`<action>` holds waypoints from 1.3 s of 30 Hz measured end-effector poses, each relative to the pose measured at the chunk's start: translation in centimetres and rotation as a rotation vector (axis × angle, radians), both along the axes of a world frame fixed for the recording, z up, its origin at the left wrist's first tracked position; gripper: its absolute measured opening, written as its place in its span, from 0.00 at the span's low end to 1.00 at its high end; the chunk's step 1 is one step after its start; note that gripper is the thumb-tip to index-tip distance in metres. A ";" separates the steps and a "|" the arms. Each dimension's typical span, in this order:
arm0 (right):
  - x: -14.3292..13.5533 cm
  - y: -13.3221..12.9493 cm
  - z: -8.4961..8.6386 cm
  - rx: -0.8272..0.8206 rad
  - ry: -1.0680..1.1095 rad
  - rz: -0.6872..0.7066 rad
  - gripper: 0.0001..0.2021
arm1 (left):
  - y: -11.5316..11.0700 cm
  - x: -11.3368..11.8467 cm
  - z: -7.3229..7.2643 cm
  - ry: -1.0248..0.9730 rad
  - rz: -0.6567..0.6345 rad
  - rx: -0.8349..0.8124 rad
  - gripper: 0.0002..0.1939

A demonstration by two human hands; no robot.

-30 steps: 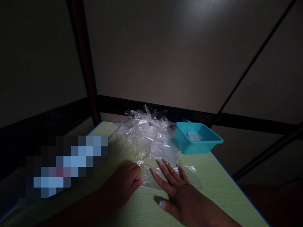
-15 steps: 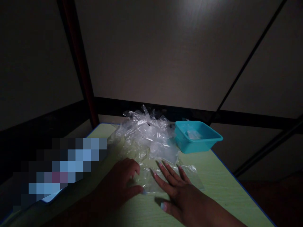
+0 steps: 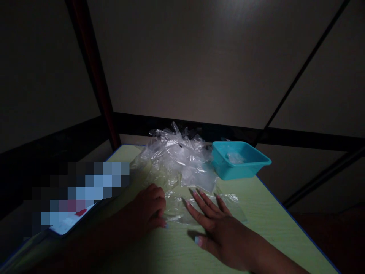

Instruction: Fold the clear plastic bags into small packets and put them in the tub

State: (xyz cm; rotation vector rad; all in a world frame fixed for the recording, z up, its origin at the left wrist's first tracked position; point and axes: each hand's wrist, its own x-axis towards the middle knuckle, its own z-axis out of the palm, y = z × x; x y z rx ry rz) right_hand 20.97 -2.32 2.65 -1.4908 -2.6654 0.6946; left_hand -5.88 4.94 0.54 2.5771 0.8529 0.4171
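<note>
A clear plastic bag [image 3: 177,209] lies on the pale green table in front of me. My right hand [image 3: 219,230] rests palm down over it, fingers spread and pressing on the film. At the bag's left end, my left hand [image 3: 152,209] is curled, thumb close to the bent fingers, pinching the film there. Its grip is partly in shadow. Just beyond both hands sits a loose heap of crumpled clear plastic bags [image 3: 173,154], whose near edge meets the flat bag.
A turquoise plastic basket [image 3: 238,173] stands at the table's back right, with some clear plastic inside. Along the left side lies a flat device with a lit screen [image 3: 67,225], mostly pixelated. The table's blue edge [image 3: 296,217] runs down the right; a panelled wall [image 3: 182,76] rises behind.
My left hand has closed its thumb and fingers and pulled slightly left, and the bag's film is more wrinkled there. My right hand stays spread on the bag. The view has shifted slightly.
</note>
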 end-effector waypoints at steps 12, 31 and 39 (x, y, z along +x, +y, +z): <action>0.1 -0.2 0.2 0.013 -0.028 0.020 0.33 | -0.2 -1.2 2.0 -0.046 -0.061 -0.080 0.09; 0.0 -0.2 -0.4 0.061 -0.018 0.019 0.34 | 0.2 -2.7 2.5 0.083 0.100 -0.046 0.08; 0.0 -0.3 -0.3 0.036 -0.032 0.009 0.33 | -2.5 0.2 3.1 -0.037 0.120 0.120 0.08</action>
